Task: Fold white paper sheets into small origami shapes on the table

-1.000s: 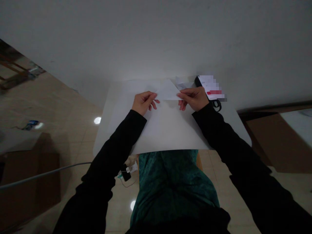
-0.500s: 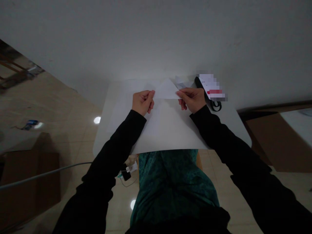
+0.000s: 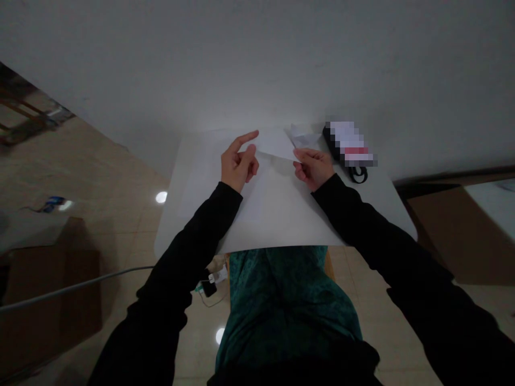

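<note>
A folded sheet of white paper is held above the white table, its lower edge slanting down to the right. My right hand pinches the paper's right corner between thumb and fingers. At the paper's left end, my left hand has its index finger stretched out and its thumb apart from it, the other fingers curled. The left thumb tip is close to the paper's edge; whether they touch I cannot tell. Behind my right hand lies another piece of folded white paper.
Flat white sheets lie on the left of the white table. A black item with a blurred white and red face and a black strap loop lies at the back right. A wall rises behind. Cardboard boxes flank the table.
My left thumb and index finger have parted from their pinch, the index finger now extended. The paper has tilted, its lower edge sloping down toward my right hand, which still pinches it.
</note>
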`<state>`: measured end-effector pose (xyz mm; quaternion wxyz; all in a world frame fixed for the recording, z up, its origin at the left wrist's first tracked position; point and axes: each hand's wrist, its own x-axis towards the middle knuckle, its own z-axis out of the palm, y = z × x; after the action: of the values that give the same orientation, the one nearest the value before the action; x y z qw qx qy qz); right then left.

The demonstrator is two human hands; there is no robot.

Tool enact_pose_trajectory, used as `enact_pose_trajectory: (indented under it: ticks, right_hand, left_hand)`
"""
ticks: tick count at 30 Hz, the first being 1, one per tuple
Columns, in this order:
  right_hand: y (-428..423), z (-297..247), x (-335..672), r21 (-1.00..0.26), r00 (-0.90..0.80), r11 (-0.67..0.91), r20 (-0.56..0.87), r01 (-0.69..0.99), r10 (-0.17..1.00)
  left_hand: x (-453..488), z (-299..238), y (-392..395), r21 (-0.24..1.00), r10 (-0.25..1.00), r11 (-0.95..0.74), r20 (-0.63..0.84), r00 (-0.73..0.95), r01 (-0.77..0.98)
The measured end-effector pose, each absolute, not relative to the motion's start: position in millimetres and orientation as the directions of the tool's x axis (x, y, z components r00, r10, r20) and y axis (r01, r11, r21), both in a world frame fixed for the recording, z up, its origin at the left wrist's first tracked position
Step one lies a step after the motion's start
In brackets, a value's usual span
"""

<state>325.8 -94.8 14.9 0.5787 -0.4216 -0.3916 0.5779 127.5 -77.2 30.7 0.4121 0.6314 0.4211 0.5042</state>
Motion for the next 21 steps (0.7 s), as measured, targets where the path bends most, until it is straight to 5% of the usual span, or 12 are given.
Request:
enact_pose_trajectory:
  ticks: [8, 16, 21]
  right_hand:
    - [-105, 13, 306, -0.871, -0.306, -0.342, -0.238, -0.352, 0.922]
    - [-113, 11, 305, -0.985, -0.092, 0.149, 0.142, 0.081, 0.986]
    - [-116, 12, 307, -0.946, -0.182, 0.280, 0.251, 0.161, 0.951]
  left_hand:
    - [139, 20, -81, 0.952, 0.910, -0.306, 0.294, 0.292, -0.007]
    - [143, 20, -78, 0.995, 0.962, -0.096, 0.100, 0.254, -0.027]
    - [145, 21, -83, 0.996, 0.941, -0.087, 0.092, 0.326, -0.029]
